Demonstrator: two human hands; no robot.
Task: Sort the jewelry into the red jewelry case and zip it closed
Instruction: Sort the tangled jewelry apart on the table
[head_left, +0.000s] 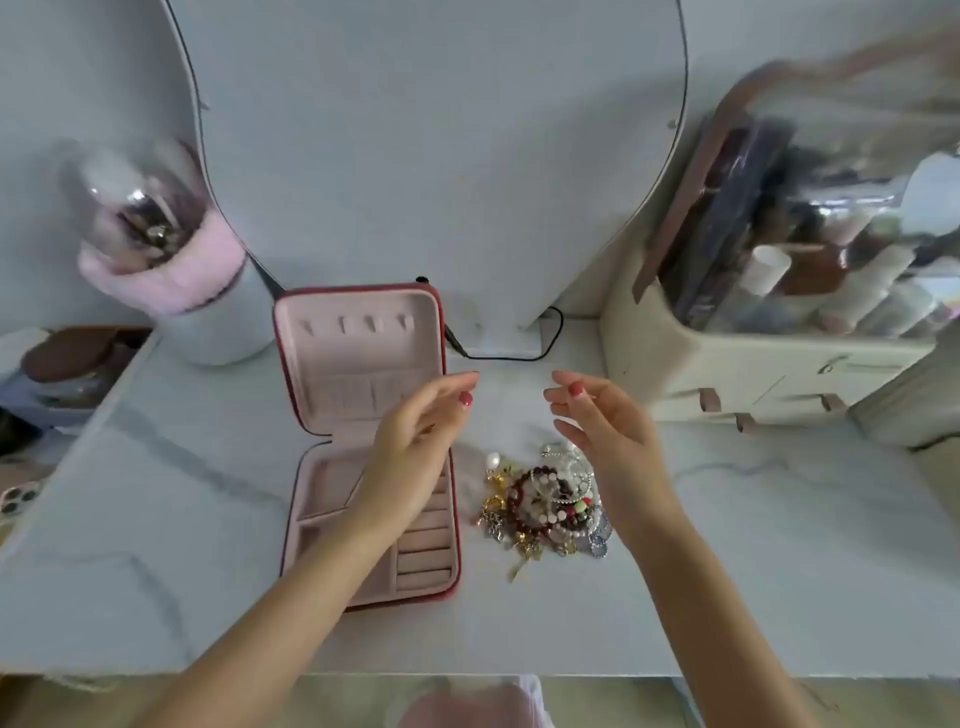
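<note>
Your left hand (415, 447) and right hand (605, 426) hang loose and hold nothing, fingers softly spread. The red zip case with pink lining (358, 364) lies open on the left, ready to fill, with the heap of beads, pearls and gold bits (545, 506) just right of it

One red jewelry case (363, 332), open, with four hooks (371, 323) in its lid. One jewelry heap (545, 501) at the case's 3 o'clock; its pieces too tangled to count, perhaps three beaded bracelets. Two hands: left hand (415, 441), right hand (602, 431). One mirror (441, 156).
</note>
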